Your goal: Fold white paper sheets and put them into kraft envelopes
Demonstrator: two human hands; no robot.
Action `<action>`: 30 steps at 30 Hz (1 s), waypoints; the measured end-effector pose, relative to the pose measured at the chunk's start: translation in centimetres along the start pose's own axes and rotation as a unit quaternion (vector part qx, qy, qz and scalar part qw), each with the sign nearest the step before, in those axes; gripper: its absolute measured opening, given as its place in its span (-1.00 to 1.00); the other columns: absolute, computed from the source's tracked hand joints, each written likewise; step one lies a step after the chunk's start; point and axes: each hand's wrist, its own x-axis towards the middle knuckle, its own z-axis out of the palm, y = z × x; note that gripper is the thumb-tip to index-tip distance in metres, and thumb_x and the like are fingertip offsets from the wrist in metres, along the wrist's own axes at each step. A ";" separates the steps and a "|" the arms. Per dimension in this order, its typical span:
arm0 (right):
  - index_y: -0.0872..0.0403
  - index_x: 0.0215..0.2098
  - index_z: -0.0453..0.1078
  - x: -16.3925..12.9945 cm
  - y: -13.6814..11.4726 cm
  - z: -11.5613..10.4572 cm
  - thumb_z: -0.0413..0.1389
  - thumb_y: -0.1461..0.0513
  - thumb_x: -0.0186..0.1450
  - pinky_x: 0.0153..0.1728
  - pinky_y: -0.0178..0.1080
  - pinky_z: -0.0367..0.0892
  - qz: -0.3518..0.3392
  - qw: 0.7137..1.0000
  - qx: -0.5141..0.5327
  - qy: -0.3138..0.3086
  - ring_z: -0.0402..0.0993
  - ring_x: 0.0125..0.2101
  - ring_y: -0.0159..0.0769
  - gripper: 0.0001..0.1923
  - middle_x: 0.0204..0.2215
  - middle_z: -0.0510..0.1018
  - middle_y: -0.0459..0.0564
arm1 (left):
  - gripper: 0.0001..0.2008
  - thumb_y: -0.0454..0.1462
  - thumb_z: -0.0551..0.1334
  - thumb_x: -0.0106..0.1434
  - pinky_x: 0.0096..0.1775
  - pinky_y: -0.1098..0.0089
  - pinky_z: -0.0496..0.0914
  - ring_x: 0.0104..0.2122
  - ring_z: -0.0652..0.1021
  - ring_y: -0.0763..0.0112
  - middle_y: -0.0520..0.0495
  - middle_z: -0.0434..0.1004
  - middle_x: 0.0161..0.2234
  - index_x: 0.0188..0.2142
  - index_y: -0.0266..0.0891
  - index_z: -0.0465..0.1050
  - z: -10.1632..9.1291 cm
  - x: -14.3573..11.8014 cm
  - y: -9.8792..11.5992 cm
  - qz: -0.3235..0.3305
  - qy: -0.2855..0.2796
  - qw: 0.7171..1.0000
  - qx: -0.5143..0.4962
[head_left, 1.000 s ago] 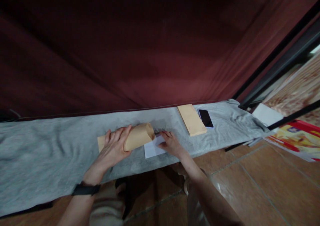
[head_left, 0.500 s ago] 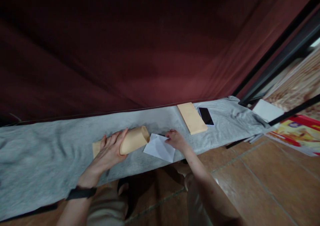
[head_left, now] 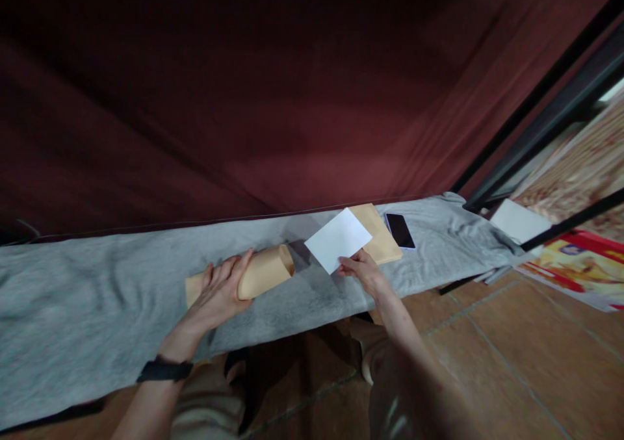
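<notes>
My left hand (head_left: 221,295) grips a brown paper envelope (head_left: 268,270) on the grey cloth. Its fingers lie across the envelope, whose right end bulges into an open mouth. Pinched at its lower corner by my right hand (head_left: 359,268) is a sheet of white paper (head_left: 336,235), raised above the cloth. The paper's right corner overlaps a stack of brown envelopes (head_left: 385,242) in this view. Whether the sheet is folded I cannot tell.
A phone (head_left: 400,231) with a dark screen lies right of the stack. Grey cloth (head_left: 121,284) covers the narrow bench. A dark red curtain (head_left: 292,134) hangs behind it. At the right are a black metal frame (head_left: 541,89), a white box (head_left: 519,220) and a red-and-yellow printed box (head_left: 578,264).
My right hand has lifted the white paper off the cloth and moved it up and right, towards the envelope stack. My left hand stays on the brown envelope.
</notes>
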 end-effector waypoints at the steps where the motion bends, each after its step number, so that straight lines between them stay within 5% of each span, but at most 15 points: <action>1: 0.08 -0.40 0.45 0.0 0.2 0.5 0.40 0.09 -0.01 -0.40 -0.23 0.51 0.006 1.000 0.011 -0.007 0.48 -0.51 -0.33 -0.67 -0.53 0.55 -0.09 | 0.00 -0.20 0.23 0.13 0.27 -0.25 -0.05 0.20 0.34 -0.09 -0.25 0.27 0.20 0.44 -0.06 -0.31 0.1 0.1 0.2 0.005 0.003 1.000 0.001; 11: 0.08 -0.41 0.44 0.0 1.6 4.2 0.38 0.20 -0.01 -0.44 -0.24 0.52 0.045 0.998 0.039 -0.007 0.49 -0.54 -0.34 -0.74 -0.56 0.53 -0.12 | 0.01 -0.21 0.24 0.11 0.29 -0.25 -0.12 0.26 0.26 -0.08 -0.28 0.21 0.25 0.45 -0.07 -0.31 0.7 0.9 2.4 0.037 0.006 0.999 0.013; 21: 0.06 -0.42 0.43 0.2 1.3 3.9 0.38 0.19 -0.06 -0.37 -0.22 0.53 0.037 0.996 0.077 0.023 0.49 -0.51 -0.35 -0.71 -0.53 0.53 -0.14 | 0.03 -0.24 0.26 0.07 0.29 -0.26 -0.11 0.29 0.22 -0.11 -0.32 0.17 0.27 0.44 -0.06 -0.26 0.7 1.0 3.2 0.048 -0.019 0.999 0.011; 30: 0.02 -0.40 0.43 -0.1 2.0 5.9 0.34 0.14 0.03 -0.31 -0.18 0.52 0.014 0.999 0.049 0.003 0.51 -0.47 -0.30 -0.76 -0.51 0.56 -0.12 | 0.02 -0.25 0.25 0.07 0.29 -0.24 -0.11 0.24 0.28 -0.06 -0.27 0.20 0.24 0.44 -0.02 -0.24 0.9 1.1 3.7 0.041 0.000 0.999 0.019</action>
